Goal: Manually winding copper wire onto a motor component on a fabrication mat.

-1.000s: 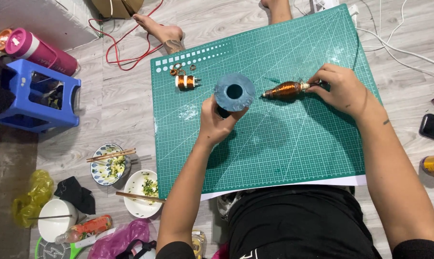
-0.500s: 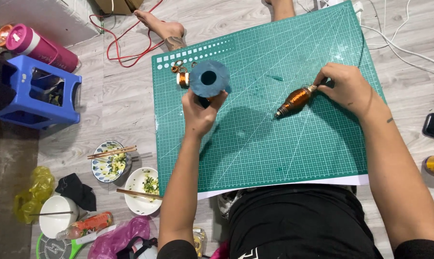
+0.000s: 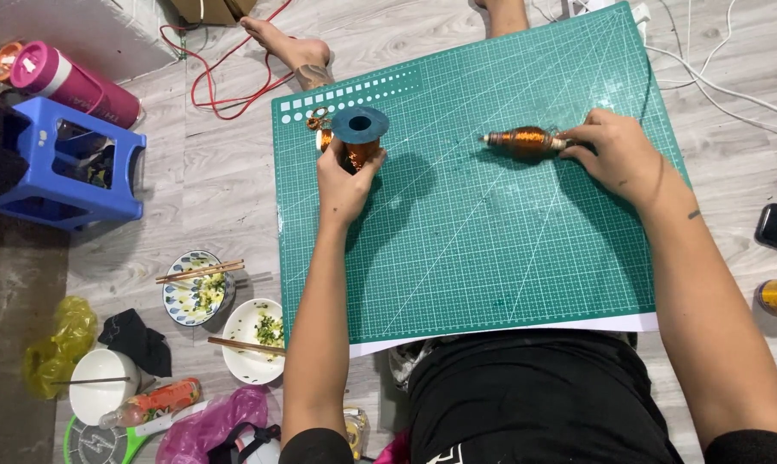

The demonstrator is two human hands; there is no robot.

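Floor bowls [image 3: 252, 339] hold greens; left hand [image 3: 347, 176] grasps spool [image 3: 359, 136]

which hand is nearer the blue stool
Left. The left hand grips the wire spool at the mat's left side, nearer the blue stool; the right hand is far right.

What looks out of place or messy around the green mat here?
Used bowls with chopsticks sit on the floor left of the mat, amid plastic bags and a bottle. On the mat nothing is spilled: the left hand holds a wire spool upright, the right hand a wound coil.
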